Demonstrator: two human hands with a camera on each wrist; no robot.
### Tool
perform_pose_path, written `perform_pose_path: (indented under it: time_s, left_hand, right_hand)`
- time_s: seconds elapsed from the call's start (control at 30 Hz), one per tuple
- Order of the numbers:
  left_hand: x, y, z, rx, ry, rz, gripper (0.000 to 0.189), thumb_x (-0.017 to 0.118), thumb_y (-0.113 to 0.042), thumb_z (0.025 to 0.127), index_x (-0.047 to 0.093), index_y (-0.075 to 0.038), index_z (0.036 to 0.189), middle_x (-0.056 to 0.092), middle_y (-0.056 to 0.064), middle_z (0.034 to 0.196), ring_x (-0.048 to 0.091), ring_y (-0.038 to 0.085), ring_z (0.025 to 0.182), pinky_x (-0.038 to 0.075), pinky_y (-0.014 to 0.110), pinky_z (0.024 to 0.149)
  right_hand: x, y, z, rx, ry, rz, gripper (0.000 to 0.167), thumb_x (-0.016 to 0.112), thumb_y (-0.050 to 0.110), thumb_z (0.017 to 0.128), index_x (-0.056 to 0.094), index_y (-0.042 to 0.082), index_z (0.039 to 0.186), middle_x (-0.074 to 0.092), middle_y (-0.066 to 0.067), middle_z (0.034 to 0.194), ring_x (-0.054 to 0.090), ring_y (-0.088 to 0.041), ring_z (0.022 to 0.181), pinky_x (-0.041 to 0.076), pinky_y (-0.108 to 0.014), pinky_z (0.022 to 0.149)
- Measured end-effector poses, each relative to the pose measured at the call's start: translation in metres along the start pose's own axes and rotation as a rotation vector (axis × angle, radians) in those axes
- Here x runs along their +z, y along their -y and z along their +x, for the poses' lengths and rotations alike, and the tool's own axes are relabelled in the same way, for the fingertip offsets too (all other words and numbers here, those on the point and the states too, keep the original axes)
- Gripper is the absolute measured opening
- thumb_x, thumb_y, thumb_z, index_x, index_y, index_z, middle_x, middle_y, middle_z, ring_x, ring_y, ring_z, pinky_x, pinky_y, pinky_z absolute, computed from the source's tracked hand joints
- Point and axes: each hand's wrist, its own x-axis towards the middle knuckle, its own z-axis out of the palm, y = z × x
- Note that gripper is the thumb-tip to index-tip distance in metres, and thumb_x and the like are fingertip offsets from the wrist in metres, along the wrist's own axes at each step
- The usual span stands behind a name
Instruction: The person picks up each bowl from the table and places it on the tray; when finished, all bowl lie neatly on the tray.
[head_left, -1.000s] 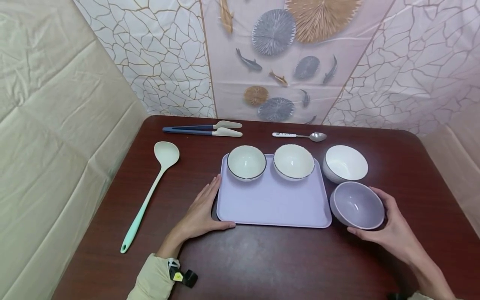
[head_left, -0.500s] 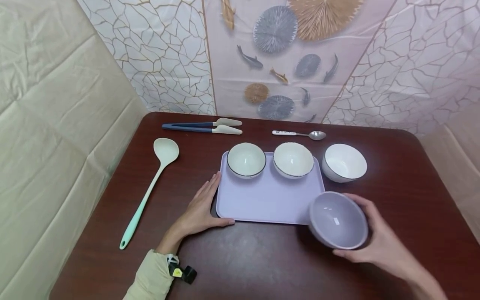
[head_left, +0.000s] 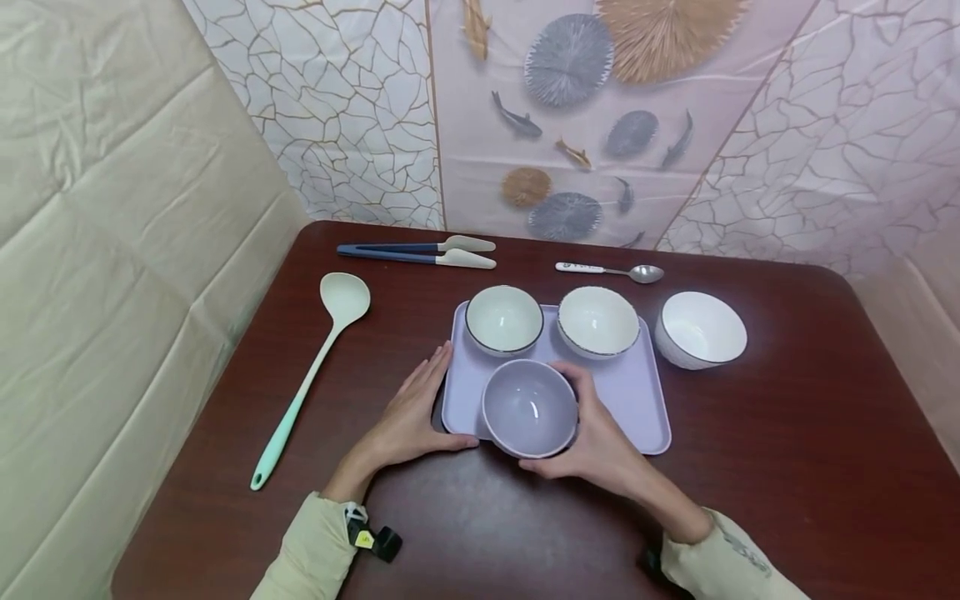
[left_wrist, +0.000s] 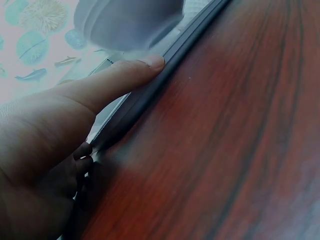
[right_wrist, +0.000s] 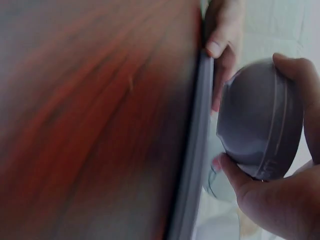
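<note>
The purple bowl (head_left: 529, 408) has moved from the frame's right to its centre, gripped by the right hand (head_left: 596, 437); the left hand (head_left: 408, 423), straight-fingered, touches the tray (head_left: 636, 387).

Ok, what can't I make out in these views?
Head view: part of the tray, hidden by the purple bowl.
Head view: markings on the spoon handle, too small.
Left wrist view: part of the purple bowl, cut off by the top edge.
Right wrist view: part of the right hand, cut off by the right edge.
</note>
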Motion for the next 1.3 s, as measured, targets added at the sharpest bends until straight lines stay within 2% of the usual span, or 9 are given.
perform_pose_path:
  time_s: [0.3,0.47,1.0,1.17,1.3]
  left_hand:
    - [-0.001,0.001,0.000,0.013,-0.009,0.003,0.130,0.085,-0.059,0.066,0.011,-0.002,0.157,0.014,0.014,0.162,0.013,0.028,0.148,0.012,0.041,0.119]
    - [-0.002,0.000,-0.001,0.017,-0.012,0.001,0.129,0.085,-0.057,0.066,0.011,-0.001,0.156,0.015,0.015,0.161,0.014,0.029,0.147,0.013,0.041,0.119]
    - [-0.001,0.000,0.001,0.023,-0.007,0.004,0.128,0.085,-0.056,0.067,0.011,-0.002,0.156,0.014,0.016,0.161,0.013,0.028,0.147,0.013,0.042,0.119]
    - [-0.002,-0.001,0.000,0.018,-0.003,0.001,0.128,0.085,-0.056,0.067,0.011,-0.002,0.156,0.014,0.015,0.161,0.013,0.028,0.147,0.013,0.042,0.119]
    - [-0.002,-0.001,-0.001,0.018,-0.005,0.009,0.128,0.083,-0.059,0.067,0.011,-0.001,0.156,0.014,0.015,0.161,0.013,0.029,0.147,0.013,0.043,0.119]
  right_hand:
    - [0.012,-0.003,0.018,0.017,-0.002,-0.020,0.119,0.099,0.038,0.050,0.027,0.020,0.143,0.048,0.003,0.135,0.050,-0.014,0.120,0.038,-0.037,0.102]
    - [0.013,-0.005,0.019,0.008,0.007,-0.024,0.117,0.098,0.038,0.051,0.028,0.018,0.142,0.047,0.001,0.136,0.049,-0.016,0.121,0.038,-0.041,0.102]
    - [0.015,-0.011,0.023,0.010,0.016,-0.077,0.122,0.098,0.039,0.050,0.024,0.015,0.144,0.048,-0.001,0.134,0.050,-0.015,0.119,0.040,-0.037,0.100]
    - [0.016,-0.010,0.023,0.005,0.055,-0.070,0.127,0.098,0.038,0.052,0.018,0.012,0.147,0.041,-0.003,0.140,0.045,-0.018,0.125,0.036,-0.040,0.105]
    - [0.011,-0.008,0.018,-0.063,0.029,-0.119,0.136,0.097,0.042,0.052,0.011,0.009,0.152,0.026,-0.009,0.153,0.033,-0.028,0.137,0.030,-0.049,0.110]
